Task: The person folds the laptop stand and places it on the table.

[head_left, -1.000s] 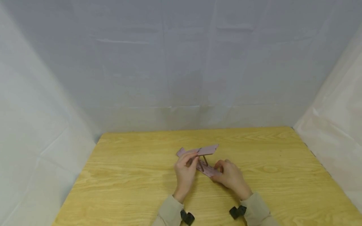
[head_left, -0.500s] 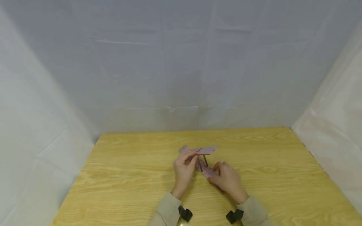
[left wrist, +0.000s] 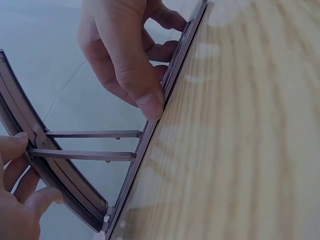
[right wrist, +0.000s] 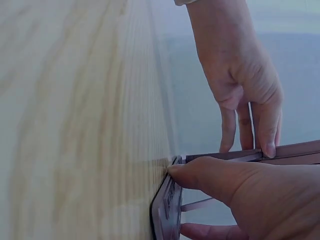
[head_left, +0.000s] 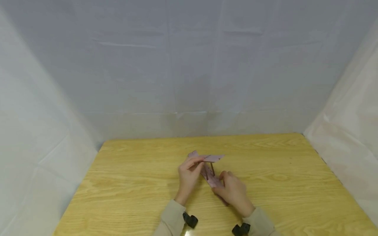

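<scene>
A pinkish-purple folding stand stands on the table, its upper panel (head_left: 215, 158) raised at an angle over its flat base (head_left: 213, 182). Two thin struts (left wrist: 95, 134) span the gap between panel and base, and a hinge joins them at one end. My left hand (head_left: 189, 177) pinches the edge of the raised panel between thumb and fingers, close to where the struts meet it. With thumb and fingers on opposite edges, my right hand (head_left: 233, 190) grips the near end of the base. In the right wrist view, the base (right wrist: 167, 207) lies against the tabletop.
The wood-grain table (head_left: 133, 183) spreads around the stand on all sides. White sheeting (head_left: 192, 65) rises behind it and along both sides. A dark wrist camera (head_left: 190, 219) sits at the left sleeve and another wrist camera (head_left: 241, 229) at the right.
Both hands and the stand have shifted slightly left. The base has turned, its near end swinging toward the person and left with my right hand. Both grips stay the same.
</scene>
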Motion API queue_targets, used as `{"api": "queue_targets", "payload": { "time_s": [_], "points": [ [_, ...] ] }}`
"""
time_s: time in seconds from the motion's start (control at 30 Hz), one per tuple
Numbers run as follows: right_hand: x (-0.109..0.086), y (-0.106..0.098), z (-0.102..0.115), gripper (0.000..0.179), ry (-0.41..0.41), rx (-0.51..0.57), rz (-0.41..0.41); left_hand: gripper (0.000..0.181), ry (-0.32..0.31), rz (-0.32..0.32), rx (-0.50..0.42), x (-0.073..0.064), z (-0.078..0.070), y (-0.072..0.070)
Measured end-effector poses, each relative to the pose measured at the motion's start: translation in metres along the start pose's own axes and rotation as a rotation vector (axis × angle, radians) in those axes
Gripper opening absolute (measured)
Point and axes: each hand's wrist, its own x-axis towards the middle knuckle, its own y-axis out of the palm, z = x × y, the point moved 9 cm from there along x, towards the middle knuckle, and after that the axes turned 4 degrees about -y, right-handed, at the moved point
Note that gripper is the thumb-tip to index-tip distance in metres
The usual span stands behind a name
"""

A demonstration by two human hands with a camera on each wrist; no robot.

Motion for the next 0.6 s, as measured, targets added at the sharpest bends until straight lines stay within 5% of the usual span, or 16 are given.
{"api": "queue_targets", "payload": {
  "time_s": [0.27, 0.6],
  "points": [
    [-0.003, -0.001, 0.008, 0.043, -0.014, -0.042, -0.036, 0.016, -0.086, 0.036, -0.048, 0.001, 0.01, -0.003],
    [-0.004, 0.002, 0.012, 0.041, 0.002, -0.059, -0.04, 0.015, -0.075, 0.076, -0.077, 0.007, 0.009, -0.002]
  ]
}}
